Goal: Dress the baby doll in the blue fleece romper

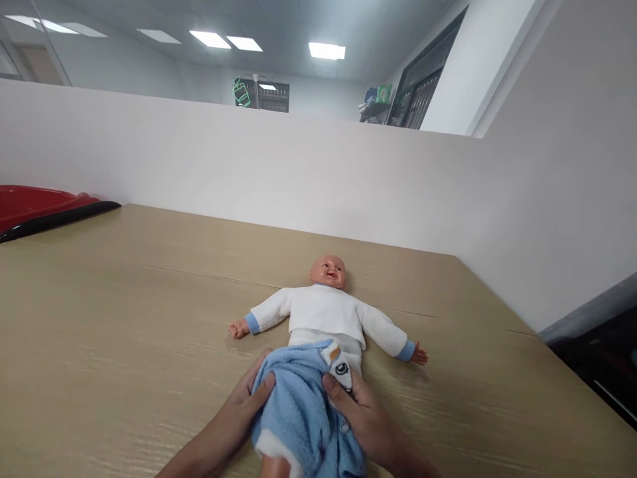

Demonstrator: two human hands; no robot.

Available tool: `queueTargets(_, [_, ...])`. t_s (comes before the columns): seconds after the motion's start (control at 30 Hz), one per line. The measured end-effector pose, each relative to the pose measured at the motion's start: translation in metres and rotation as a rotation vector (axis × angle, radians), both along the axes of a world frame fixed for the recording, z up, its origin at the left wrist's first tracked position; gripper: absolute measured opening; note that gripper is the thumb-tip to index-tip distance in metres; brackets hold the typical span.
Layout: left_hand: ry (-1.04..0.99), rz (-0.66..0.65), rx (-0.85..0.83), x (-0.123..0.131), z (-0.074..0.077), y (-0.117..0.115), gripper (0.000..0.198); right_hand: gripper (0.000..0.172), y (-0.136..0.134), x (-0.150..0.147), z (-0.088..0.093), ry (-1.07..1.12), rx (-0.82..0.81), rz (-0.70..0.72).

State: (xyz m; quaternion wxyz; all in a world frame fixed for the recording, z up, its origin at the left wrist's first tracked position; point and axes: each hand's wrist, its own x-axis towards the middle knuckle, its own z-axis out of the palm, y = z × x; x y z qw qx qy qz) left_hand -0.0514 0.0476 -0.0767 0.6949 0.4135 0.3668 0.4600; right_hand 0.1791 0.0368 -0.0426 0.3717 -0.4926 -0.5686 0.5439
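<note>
A baby doll [326,309] lies on its back on the wooden table, arms spread, its head toward the wall. It wears a white top with blue cuffs. Blue fleece overalls [298,405] with white leg trim and an embroidered animal face cover its legs and lower belly. At the left side of the garment, my left hand [251,392] grips the cloth between thumb and fingers. My right hand [361,411] closes on the opposite side, thumb over the embroidered patch. Fingers of both hands are partly hidden by the cloth. One doll leg shows at the bottom edge.
The wooden table [149,299] meets a white wall [249,166] at the back, with a window above it. A red tub [34,202] with a black edge stands at the far left. Dark items [602,358] lie beyond the table's right edge.
</note>
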Motion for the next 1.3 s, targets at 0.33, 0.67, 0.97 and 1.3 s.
queueTargets(0.33, [-0.073,-0.001,-0.048,0.006,0.001,0.026,0.057,0.052,0.019,-0.017,-0.005,-0.087,0.268,-0.216])
queueTargets(0.67, [-0.138,-0.162,-0.092,0.022,0.005,0.055,0.051,0.062,0.037,-0.007,-0.004,-0.065,0.158,-0.189])
queueTargets(0.97, [0.352,-0.186,0.364,-0.004,0.024,0.073,0.025,0.055,-0.015,0.036,0.021,-0.508,0.13,-0.127])
queueTargets(1.3, [0.689,-0.64,0.651,0.052,0.116,0.078,0.044,0.039,0.001,0.042,0.061,-0.35,0.272,-0.037])
